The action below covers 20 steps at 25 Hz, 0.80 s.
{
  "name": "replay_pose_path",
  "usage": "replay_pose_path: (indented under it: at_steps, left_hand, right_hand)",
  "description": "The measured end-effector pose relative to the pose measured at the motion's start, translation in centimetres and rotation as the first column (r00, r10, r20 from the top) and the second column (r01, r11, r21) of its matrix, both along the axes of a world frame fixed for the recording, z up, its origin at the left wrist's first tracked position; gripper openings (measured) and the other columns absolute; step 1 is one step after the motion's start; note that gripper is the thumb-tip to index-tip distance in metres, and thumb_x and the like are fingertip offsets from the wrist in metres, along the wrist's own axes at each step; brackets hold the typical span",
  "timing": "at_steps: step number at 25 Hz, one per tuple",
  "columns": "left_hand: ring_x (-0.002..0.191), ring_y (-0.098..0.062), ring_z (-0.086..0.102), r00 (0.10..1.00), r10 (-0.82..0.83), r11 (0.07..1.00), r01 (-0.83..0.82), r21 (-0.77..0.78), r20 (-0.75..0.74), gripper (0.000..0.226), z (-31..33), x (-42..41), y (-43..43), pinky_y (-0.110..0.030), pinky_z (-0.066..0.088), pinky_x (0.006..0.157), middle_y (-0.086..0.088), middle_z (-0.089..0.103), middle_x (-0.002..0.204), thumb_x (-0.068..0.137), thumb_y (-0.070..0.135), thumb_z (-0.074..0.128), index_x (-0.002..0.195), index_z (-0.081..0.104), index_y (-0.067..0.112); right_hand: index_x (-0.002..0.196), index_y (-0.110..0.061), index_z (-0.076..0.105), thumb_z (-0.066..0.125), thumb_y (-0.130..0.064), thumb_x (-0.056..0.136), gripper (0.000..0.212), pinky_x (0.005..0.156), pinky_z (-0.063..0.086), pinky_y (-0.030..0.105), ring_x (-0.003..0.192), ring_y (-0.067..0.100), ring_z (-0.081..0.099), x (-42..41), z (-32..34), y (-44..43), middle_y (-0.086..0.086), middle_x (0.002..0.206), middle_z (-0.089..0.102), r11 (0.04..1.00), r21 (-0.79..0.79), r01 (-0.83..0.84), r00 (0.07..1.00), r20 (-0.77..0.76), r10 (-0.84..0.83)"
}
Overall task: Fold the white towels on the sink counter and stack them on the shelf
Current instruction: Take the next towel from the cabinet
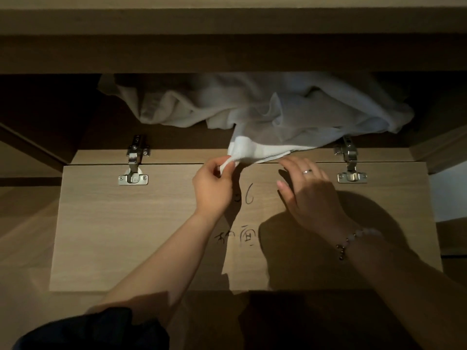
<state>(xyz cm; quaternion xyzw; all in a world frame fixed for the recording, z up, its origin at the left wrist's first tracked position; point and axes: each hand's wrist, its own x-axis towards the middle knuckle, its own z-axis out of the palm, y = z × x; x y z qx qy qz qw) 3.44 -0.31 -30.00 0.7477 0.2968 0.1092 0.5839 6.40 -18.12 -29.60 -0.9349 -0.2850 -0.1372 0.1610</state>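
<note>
White towels lie crumpled in a dark cabinet compartment, spilling over its front edge. A bright white towel corner hangs out over the hinge line. My left hand pinches the tip of that corner between thumb and fingers. To its right, my right hand, with a ring and a beaded bracelet, has its fingers straight, their tips at the towel's lower edge on the flap.
The wooden cabinet door is folded down flat toward me, with handwritten marks in its middle. Two metal hinges join it to the compartment floor. A wooden panel closes the space above. Dark side walls flank the compartment.
</note>
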Motion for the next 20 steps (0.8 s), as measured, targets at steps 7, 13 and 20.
replay_pose_path:
  at_steps: [7,13,20]
  left_hand:
    - [0.086,-0.024,0.060,0.992,-0.089,0.856,0.032,-0.517,-0.085,0.023,0.5,-4.2,1.4,-0.024,0.046,0.078,-0.020,0.067,0.096,0.084,-0.001,0.056,0.104,0.066,-0.004]
    - [0.074,-0.016,0.068,0.946,-0.321,0.636,0.185,-0.749,-0.039,0.026,1.5,-4.7,2.7,-0.019,0.055,0.070,-0.012,0.071,0.080,0.065,0.003,0.051,0.073,0.075,0.001]
    - [0.069,-0.021,0.069,0.883,-0.470,0.434,0.235,-0.870,0.003,0.053,1.4,-6.1,4.3,-0.027,0.058,0.067,-0.013,0.068,0.075,0.028,0.021,0.089,0.074,0.074,0.001]
  right_hand:
    - [0.135,-0.005,0.046,0.025,-0.047,0.100,0.059,0.105,0.035,0.041,0.127,0.026,0.048,-0.2,-0.4,1.0,0.012,0.136,0.052,0.990,0.071,-0.120,0.992,0.032,0.118]
    - [0.135,-0.010,0.047,0.040,-0.050,0.088,0.062,0.101,0.029,0.041,0.125,0.026,0.049,-0.7,-0.4,1.5,0.008,0.136,0.053,0.980,-0.032,-0.197,0.980,0.012,0.197]
    - [0.100,-0.005,0.072,0.040,-0.032,0.086,0.044,0.082,0.052,0.045,0.093,0.027,0.066,-1.2,-0.4,2.6,0.011,0.098,0.072,0.971,0.112,-0.210,0.976,-0.032,0.215]
